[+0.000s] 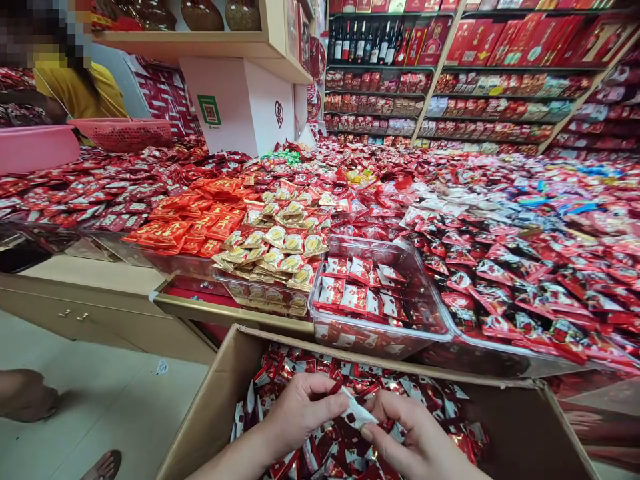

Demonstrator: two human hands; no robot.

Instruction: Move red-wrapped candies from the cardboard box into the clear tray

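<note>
Between my two hands is a small red-and-white candy packet. My left hand pinches its left end with thumb and forefinger. On its right end, the thumb and fingers of my right hand are closed. Both hands are over an open cardboard box filled with loose packets in the same red and white. Just beyond the box, a clear plastic bin holds similar packets, some laid in rows.
Gold packets and orange-red packets are heaped left of the bin; dark red ones lie right. A pink basket stands at the back left near a person in a yellow top. Stocked shelves line the far wall.
</note>
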